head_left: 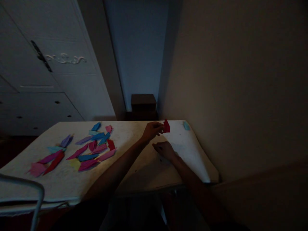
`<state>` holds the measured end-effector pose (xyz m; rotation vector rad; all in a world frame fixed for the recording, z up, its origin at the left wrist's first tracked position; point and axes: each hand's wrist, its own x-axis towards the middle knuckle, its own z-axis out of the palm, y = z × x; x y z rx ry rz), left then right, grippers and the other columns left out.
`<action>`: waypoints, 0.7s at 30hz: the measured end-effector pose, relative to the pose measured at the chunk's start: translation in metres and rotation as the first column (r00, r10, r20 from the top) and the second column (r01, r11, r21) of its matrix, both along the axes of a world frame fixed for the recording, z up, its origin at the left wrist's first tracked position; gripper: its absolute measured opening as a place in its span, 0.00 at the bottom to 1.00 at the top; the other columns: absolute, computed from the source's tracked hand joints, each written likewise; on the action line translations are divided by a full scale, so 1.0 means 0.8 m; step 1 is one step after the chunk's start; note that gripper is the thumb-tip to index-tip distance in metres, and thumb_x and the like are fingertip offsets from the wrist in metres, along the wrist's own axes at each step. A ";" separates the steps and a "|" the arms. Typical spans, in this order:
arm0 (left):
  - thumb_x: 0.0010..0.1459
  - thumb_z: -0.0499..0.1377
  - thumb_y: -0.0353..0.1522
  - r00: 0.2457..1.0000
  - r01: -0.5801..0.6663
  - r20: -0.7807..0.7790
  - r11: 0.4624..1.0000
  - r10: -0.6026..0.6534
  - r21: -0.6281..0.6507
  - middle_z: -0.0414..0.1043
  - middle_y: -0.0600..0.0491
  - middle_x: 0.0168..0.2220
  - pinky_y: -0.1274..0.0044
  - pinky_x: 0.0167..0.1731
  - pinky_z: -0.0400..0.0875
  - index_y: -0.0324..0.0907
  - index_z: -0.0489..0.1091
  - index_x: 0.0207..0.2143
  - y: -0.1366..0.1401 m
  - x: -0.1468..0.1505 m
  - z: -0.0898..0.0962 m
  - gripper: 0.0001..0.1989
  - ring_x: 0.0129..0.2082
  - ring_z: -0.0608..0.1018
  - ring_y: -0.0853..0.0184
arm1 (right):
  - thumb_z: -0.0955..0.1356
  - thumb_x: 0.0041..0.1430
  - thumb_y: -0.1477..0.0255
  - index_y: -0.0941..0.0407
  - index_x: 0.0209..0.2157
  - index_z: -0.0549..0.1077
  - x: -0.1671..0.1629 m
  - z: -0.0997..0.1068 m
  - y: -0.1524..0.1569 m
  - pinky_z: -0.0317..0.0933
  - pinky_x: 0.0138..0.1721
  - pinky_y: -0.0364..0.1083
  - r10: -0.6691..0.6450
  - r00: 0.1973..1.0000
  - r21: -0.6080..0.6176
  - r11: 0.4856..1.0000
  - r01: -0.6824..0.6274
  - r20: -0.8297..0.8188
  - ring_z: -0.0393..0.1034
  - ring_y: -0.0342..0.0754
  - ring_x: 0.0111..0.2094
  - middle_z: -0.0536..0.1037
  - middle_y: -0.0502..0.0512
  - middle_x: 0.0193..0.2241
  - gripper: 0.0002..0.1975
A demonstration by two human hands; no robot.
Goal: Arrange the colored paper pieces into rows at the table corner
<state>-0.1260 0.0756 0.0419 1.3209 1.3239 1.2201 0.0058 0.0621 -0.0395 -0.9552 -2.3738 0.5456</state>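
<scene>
Between the fingers of my left hand (153, 130) is a small piece of folded red paper (166, 127), held above the far side of the table (134, 154). Just below and nearer to me, my right hand (165, 150) is closed, its fingers curled in. Whether it holds anything small is too dark to see. Several folded paper pieces lie spread over the left half of the table, among them a blue one (88, 157), a red one (54, 163) and a pink one (37, 169).
A light teal paper piece (186, 125) lies at the far right corner. A wall (240, 96) runs along the right side. White cabinet doors (60, 80) stand at the left, a brown box-like stand (143, 101) behind the table. A metal bar (39, 189) curves at the lower left.
</scene>
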 end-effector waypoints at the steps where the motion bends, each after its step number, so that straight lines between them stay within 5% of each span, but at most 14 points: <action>1: 0.53 0.63 0.35 0.998 0.018 -0.060 0.998 -0.022 -0.062 0.78 0.50 0.28 0.83 0.22 0.69 0.37 0.75 0.32 0.020 0.014 -0.006 0.09 0.26 0.78 0.71 | 0.58 0.67 0.59 0.57 0.17 0.69 0.000 0.001 0.001 0.46 0.24 0.41 0.002 1.000 -0.006 1.000 -0.002 0.003 0.60 0.39 0.18 0.70 0.49 0.16 0.28; 7: 0.54 0.63 0.32 0.975 0.098 -0.172 0.969 -0.139 -0.227 0.76 0.50 0.26 0.82 0.22 0.70 0.34 0.74 0.30 0.113 0.088 -0.046 0.08 0.24 0.78 0.70 | 0.64 0.64 0.67 0.58 0.23 0.75 0.001 0.007 0.008 0.47 0.24 0.40 -0.031 0.988 -0.033 0.999 0.037 0.149 0.65 0.40 0.21 0.76 0.50 0.20 0.18; 10: 0.58 0.61 0.34 0.950 0.109 -0.245 0.943 -0.192 -0.314 0.77 0.48 0.33 0.76 0.30 0.74 0.33 0.74 0.36 0.142 0.110 -0.060 0.10 0.32 0.79 0.66 | 0.66 0.62 0.68 0.59 0.25 0.77 0.000 0.006 0.014 0.49 0.26 0.41 -0.052 0.961 -0.015 0.998 0.058 0.270 0.70 0.43 0.24 0.79 0.54 0.23 0.15; 15: 0.62 0.57 0.37 0.901 0.101 -0.347 0.905 -0.259 -0.413 0.68 0.46 0.51 0.64 0.44 0.73 0.40 0.66 0.53 0.177 0.124 -0.067 0.18 0.46 0.74 0.61 | 0.66 0.61 0.65 0.58 0.27 0.79 -0.005 0.000 0.023 0.52 0.27 0.42 -0.071 0.931 0.009 0.997 0.073 0.358 0.75 0.48 0.28 0.82 0.58 0.27 0.15; 21: 0.61 0.58 0.37 0.870 0.045 -0.449 0.940 -0.203 -0.338 0.73 0.46 0.44 0.67 0.40 0.74 0.36 0.70 0.46 0.192 0.123 -0.075 0.15 0.42 0.77 0.61 | 0.66 0.61 0.66 0.58 0.28 0.80 -0.007 -0.004 0.029 0.55 0.27 0.42 -0.074 0.910 0.014 0.997 0.075 0.409 0.77 0.51 0.30 0.82 0.60 0.29 0.15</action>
